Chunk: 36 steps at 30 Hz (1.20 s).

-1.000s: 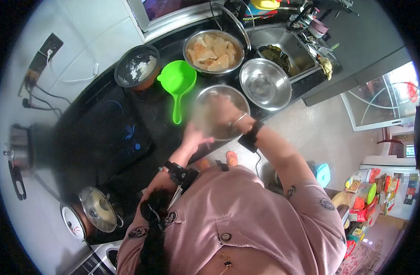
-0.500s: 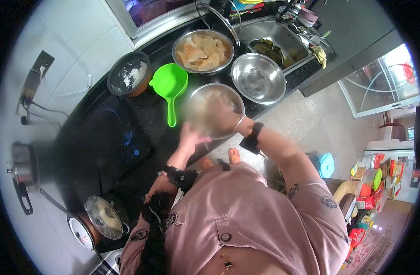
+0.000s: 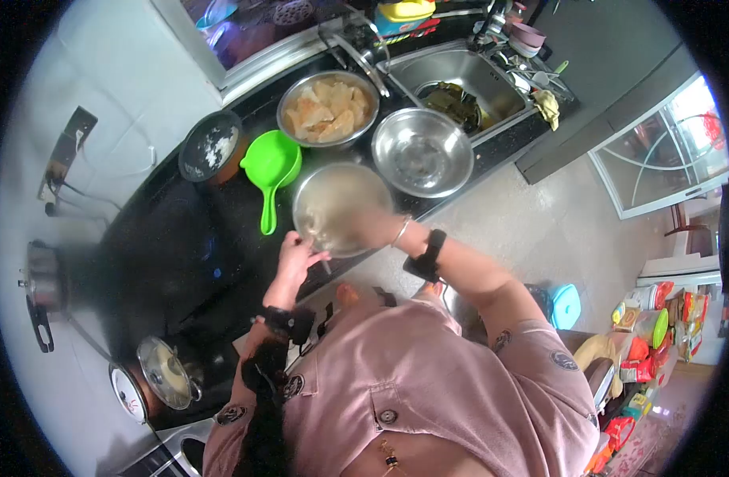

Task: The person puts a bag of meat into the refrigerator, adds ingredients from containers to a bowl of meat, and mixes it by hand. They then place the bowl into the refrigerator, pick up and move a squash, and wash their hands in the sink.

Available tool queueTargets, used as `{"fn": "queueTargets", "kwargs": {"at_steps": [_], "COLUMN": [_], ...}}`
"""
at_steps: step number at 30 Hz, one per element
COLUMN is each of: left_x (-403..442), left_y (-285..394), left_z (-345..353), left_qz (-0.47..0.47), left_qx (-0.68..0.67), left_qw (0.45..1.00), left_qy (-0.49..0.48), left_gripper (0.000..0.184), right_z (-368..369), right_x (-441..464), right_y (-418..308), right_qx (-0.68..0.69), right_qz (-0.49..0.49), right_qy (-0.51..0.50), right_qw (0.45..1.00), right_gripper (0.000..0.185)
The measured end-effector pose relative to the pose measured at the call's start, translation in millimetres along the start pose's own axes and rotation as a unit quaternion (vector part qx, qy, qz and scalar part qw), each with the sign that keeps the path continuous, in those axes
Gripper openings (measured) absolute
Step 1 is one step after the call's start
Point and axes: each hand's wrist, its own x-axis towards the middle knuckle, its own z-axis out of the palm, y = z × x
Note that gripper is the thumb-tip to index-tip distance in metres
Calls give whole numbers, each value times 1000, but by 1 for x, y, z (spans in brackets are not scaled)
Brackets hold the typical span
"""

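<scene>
A metal mixing bowl (image 3: 345,176) with pale, blurred contents stands on the black counter in front of me. My left hand (image 3: 298,256) grips its near left rim, thumb and fingers around the edge. Inside the bowl, at the near right, my right hand (image 3: 372,229) is smeared by motion; its fingers and anything in them cannot be made out. A bright green plastic ladle (image 3: 273,163) lies just left of the bowl. Right of it stands a second metal bowl (image 3: 422,153), with nothing seen inside. Behind is a metal bowl of pale, flat pieces (image 3: 325,111).
A dark bowl with white powder (image 3: 213,149) stands at the back left. The sink (image 3: 452,67) at the back right holds dark green leaves. A glass-lidded pot (image 3: 167,372) and a pot with a long handle (image 3: 42,278) are at left.
My right hand has moved from the bowl's middle toward its near right side. My left hand stays at the rim. The whole view has shifted slightly.
</scene>
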Motion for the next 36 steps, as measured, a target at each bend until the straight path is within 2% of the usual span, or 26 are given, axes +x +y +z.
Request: {"fn": "queueTargets", "kwargs": {"at_steps": [2,3,5,7,9,11,12,14,15,17,18,19,21,22,24,27,29,31,33,35,36], "left_x": [-3,-11,-22,-31,-48,-55,-54,-55,-60,-74,-72,-72,-73,-69,-55,-25,-11,9,25,38,43], "left_y": [-2,4,4,-1,-1,-9,-13,-19,-15,5,11,22,46,54,65,79,90,101,113,124,131], "left_z": [2,11,19,25,45,55,67,90,112,164,176,196,239,253,278,309,337,361,385,404,414], "left_qz": [8,-8,-11,-1,49,131,134,313,311,379,385,388,336,338,327,343,323,263,242,206,202], "left_qx": [-5,0,-15,-17,27,158,156,252,250,194,183,179,164,162,93,88,73,58,47,14,12], "left_qw": [1000,998,995,988,968,925,925,826,826,854,869,867,899,898,929,931,941,962,969,978,979], "left_qy": [29,64,97,156,243,320,319,395,399,300,252,256,228,228,149,94,74,38,17,-35,-34], "left_gripper": [16,16,19,28,33,36,36,37,37,37,35,35,33,33,30,30,28,28,27,28,27], "right_z": [-13,-40,-119,-158,-178,-196,-199,-202,-204,-219,-227,-237,-248,-250,-257,-271,-275,-298,-314,-308,-325], "right_x": [-8,-17,-53,-86,-124,-165,-182,-212,-223,-238,-243,-246,-249,-249,-249,-251,-256,-261,-268,-274,-273], "right_y": [-4,-11,-38,-28,-4,24,43,79,97,114,121,127,146,158,179,212,242,267,302,355,359], "right_qx": [4,29,116,106,200,192,203,238,233,296,294,327,357,378,424,404,393,344,303,307,284], "right_qz": [17,-6,-40,-60,-29,-10,15,62,96,147,142,163,184,190,209,243,228,228,244,236,269], "right_qy": [-48,-16,123,134,159,194,201,232,227,227,224,214,205,204,196,180,206,202,191,228,207], "right_qw": [999,999,985,983,966,962,958,941,941,916,919,906,893,883,859,863,867,888,901,893,897], "right_gripper": [35,34,31,31,30,26,25,25,24,24,24,24,24,25,27,27,26,28,32,35,37]}}
